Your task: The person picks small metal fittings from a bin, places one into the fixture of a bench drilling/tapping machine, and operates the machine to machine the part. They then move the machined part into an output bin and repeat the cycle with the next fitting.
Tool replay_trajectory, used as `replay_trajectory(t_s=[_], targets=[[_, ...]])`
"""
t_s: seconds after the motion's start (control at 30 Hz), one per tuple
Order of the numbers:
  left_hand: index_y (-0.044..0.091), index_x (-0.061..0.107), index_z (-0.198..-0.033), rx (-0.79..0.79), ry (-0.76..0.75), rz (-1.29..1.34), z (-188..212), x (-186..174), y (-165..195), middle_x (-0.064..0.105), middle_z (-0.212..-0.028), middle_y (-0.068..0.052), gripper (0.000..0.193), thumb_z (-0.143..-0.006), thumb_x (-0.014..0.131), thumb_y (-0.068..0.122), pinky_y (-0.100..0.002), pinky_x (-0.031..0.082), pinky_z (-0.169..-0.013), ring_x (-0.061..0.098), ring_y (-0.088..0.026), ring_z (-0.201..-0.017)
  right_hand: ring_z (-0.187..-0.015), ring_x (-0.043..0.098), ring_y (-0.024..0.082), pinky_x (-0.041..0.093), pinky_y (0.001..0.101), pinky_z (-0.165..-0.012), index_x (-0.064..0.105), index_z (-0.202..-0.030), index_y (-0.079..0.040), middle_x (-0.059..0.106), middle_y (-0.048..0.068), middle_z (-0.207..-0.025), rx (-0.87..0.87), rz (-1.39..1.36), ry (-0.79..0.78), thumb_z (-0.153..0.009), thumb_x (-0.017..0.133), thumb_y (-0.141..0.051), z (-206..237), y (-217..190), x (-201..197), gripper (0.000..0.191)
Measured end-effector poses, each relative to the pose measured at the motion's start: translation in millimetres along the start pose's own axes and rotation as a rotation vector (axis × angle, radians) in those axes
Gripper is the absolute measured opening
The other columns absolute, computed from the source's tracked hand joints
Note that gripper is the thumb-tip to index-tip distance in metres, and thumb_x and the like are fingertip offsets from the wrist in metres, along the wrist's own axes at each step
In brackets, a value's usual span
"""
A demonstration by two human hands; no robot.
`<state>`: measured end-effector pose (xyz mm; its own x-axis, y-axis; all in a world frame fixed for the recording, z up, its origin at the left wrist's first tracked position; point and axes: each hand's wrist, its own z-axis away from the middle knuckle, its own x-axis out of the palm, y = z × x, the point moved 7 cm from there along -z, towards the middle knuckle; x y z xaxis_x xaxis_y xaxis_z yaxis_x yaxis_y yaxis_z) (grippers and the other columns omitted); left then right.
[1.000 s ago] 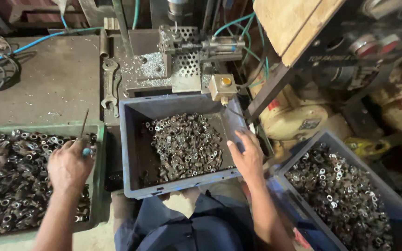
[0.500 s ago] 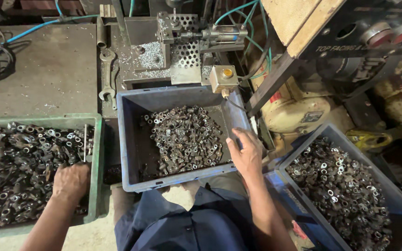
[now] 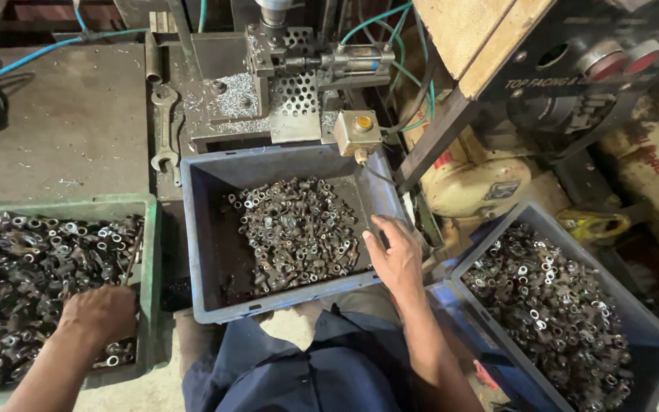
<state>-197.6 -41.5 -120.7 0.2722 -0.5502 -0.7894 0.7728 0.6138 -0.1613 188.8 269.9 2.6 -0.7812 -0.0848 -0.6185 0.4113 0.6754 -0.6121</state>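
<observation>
- Green crate (image 3: 150, 229), far left: heaped with small dark metal fittings (image 3: 24, 267), eyelet-ended pieces lying every way, so no shared long axis.
- Left hand (image 3: 101, 313): knuckles up, sunk into the near right corner of that heap, fingers curled down among the fittings. They lie directly under it and spread away to its left. Whether it has closed on any piece I cannot tell.
- Wrench (image 3: 165, 130): on the grey desk (image 3: 62, 130) beyond the crate, long axis running away from the person, untouched.
- Middle grey bin (image 3: 200, 229): a looser pile of fittings on its floor, below the drilling fixture (image 3: 291, 69).
- Right hand (image 3: 395, 255): resting flat on the bin's right rim, fingers spread wide and pointing into the bin, holding nothing. The pile is just to its left.
- Right bin (image 3: 650, 336): full of fittings, well apart from both hands.
</observation>
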Motion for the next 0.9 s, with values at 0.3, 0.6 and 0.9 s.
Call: replay_trajectory(t_s=[0.3,0.6,0.9], targets=[[0.013,0.076,-0.111,0.088,-0.096,0.181,23,10,-2,0.077,-0.116,-0.016,0.031,-0.084,0.062,0.017,-0.04,0.057,-0.107,0.075,-0.029,-0.114,-0.098,0.074,0.029,0.06,0.0348,-0.073,0.071,-0.118,-0.004,0.074,0.014,-0.11,0.048,-0.02,-0.033,-0.091,0.074,-0.019,-1,-3,1,0.031],[0.011,0.079,-0.106,0.311,-0.055,0.385,-21,76,-33,0.081,-0.113,-0.017,0.031,-0.08,0.068,0.025,-0.036,0.063,-0.09,0.081,-0.026,-0.093,-0.097,0.074,0.028,0.058,0.0361,-0.079,0.071,-0.117,-0.004,0.074,0.014,-0.107,0.047,0.001,-0.04,-0.089,0.075,-0.018,0,0,2,0.032],[0.023,0.074,-0.123,0.032,0.035,0.599,7,69,-54,0.082,-0.111,-0.011,0.037,-0.088,0.073,0.034,-0.035,0.065,-0.086,0.08,-0.023,-0.092,-0.103,0.075,0.02,0.057,0.0335,-0.089,0.07,-0.123,-0.003,0.076,0.011,-0.113,0.151,-0.234,-0.098,-0.091,0.074,-0.017,9,5,10,0.034]])
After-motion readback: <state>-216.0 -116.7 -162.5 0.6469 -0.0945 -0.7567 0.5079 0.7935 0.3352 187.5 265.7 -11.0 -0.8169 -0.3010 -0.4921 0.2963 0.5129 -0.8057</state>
